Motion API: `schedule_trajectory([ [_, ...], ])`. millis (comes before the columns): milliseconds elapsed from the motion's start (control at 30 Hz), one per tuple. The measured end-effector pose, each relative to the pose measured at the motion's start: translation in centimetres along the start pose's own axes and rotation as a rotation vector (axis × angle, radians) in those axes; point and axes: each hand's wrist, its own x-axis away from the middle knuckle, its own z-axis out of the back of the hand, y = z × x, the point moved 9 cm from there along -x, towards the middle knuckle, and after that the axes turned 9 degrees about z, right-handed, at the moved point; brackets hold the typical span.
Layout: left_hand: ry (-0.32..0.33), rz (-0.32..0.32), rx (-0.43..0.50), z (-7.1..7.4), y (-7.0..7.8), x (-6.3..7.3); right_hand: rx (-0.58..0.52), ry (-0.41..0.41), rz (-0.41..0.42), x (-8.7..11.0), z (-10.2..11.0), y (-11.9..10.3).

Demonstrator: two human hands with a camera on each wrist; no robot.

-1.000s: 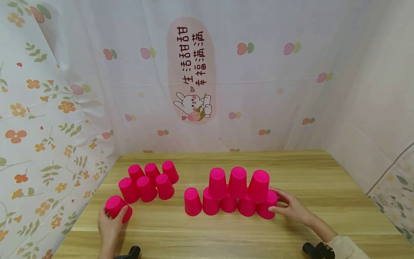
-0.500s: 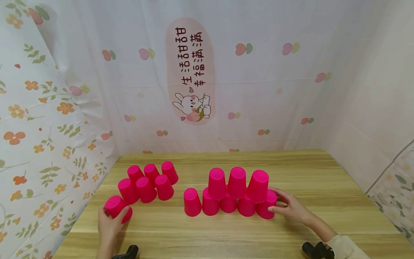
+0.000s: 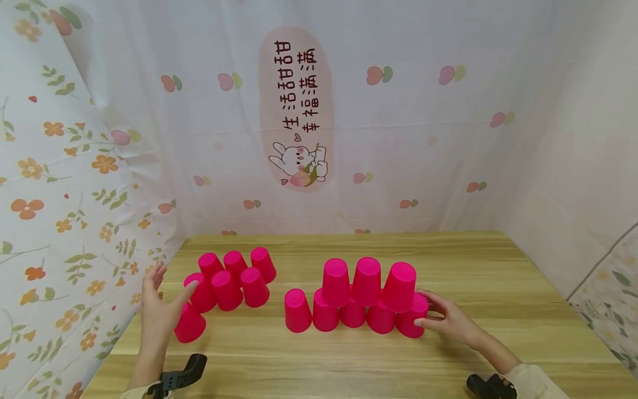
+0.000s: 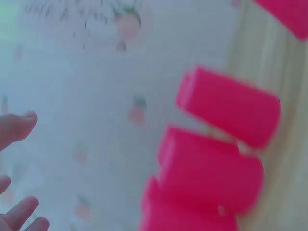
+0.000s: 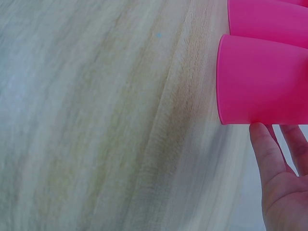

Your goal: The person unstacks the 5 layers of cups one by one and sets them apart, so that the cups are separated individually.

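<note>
The end cup (image 3: 408, 326) is pinched by the right grip (image 3: 451, 321), with the thumb set against the near side of its wall and the fingers reached behind. It is held low, probably so that it is steadied, since part of the weight above is borne by it. By the left grip (image 3: 158, 317) nothing is held: thumb and fingers are spread well apart. The near cup (image 3: 191, 324) is partly hidden by this hand; whether it is touched cannot be told.

The bottom row (image 3: 352, 317) is made of five cups, the end cup being its rightmost, all stood mouth down so that flat bases are offered upward. On these the upper row (image 3: 367, 281) of three is carried, each cup set across a gap so that its load is presumably shared by the two beneath. Only over the leftmost pair is no cup laid.

Farther left, behind the near cup, six cups (image 3: 226, 293) are grouped mouth down in two ranks on the surface (image 3: 319, 363), set apart from the rows, seemingly so that they are kept within reach. The back is closed off by a printed curtain (image 3: 423, 149).
</note>
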Motion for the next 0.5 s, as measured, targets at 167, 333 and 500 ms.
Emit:
schedule_trajectory([
  [167,-0.138,-0.09,0.018,-3.7,3.4,0.9,-0.005,-0.002,0.004,0.0,0.0,-0.1],
  [333,-0.259,-0.191,0.052,-7.6,6.0,1.9,-0.002,-0.006,-0.005,0.0,-0.1,0.0],
  [500,-0.364,-0.255,0.061,-11.4,8.1,2.9,0.004,0.005,0.004,0.0,0.1,0.1],
])
